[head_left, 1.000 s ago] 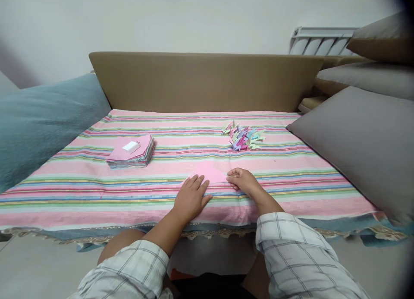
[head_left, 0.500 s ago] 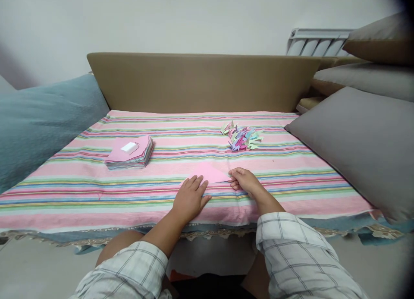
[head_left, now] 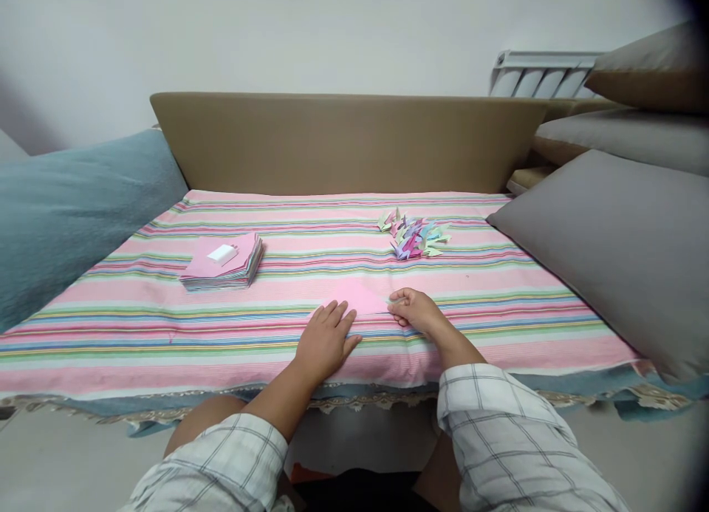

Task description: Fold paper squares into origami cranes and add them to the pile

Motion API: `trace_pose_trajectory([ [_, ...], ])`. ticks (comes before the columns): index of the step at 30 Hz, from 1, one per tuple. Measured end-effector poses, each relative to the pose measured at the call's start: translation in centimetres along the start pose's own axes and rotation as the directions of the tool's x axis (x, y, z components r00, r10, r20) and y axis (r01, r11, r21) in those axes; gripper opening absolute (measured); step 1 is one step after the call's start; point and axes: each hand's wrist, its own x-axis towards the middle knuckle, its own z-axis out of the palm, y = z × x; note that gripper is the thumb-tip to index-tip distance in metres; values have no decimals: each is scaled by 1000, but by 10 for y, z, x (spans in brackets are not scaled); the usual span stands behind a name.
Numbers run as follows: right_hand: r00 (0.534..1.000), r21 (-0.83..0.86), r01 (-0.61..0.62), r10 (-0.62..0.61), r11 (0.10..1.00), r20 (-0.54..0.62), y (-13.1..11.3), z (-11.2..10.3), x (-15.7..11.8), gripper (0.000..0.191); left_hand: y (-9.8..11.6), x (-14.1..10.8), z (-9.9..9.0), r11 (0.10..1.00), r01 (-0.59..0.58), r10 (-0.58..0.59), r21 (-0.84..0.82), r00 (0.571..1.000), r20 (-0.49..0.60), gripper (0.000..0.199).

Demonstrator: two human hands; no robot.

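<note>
A pink sheet of paper, folded into a roughly triangular shape, lies on the striped cloth in front of me. My left hand rests flat with its fingers spread, the fingertips on the paper's left part and near edge. With thumb and fingers pinched, my right hand holds the paper's right corner. Beyond my right hand lies a pile of small folded paper pieces in several colours. At the left sits a stack of square paper sheets, pink on top, bearing a small white object.
The striped cloth covers the seat. A brown backrest stands at the back. Grey cushions are piled on the right, and a blue-covered armrest is at the left. A white radiator shows behind.
My right hand has moved slightly left with the paper's right corner in its fingers. My left hand has stayed in place.
</note>
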Motion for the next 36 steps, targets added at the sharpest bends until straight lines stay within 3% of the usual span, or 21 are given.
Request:
trace_pose_trajectory([
  [11,985,-290,147,-168,946,-49,6,4,2,14,1,-2,2,1000,10,-9,14,1000,-29,47],
  [21,962,-563,210,-270,799,-24,1,8,-2,13,4,-1,0,1000,16,-15,21,1000,-5,44],
  [24,936,-633,280,-353,722,12,3,9,-2,16,4,0,0,1000,16,-16,11,1000,-26,44],
  [29,849,-663,450,-516,599,110,9,11,1,25,4,0,0,1000,13,-12,28,1000,-29,44],
  [36,824,-703,497,-531,509,198,7,13,-1,33,4,0,0,999,16,-15,32,1000,-24,44],
])
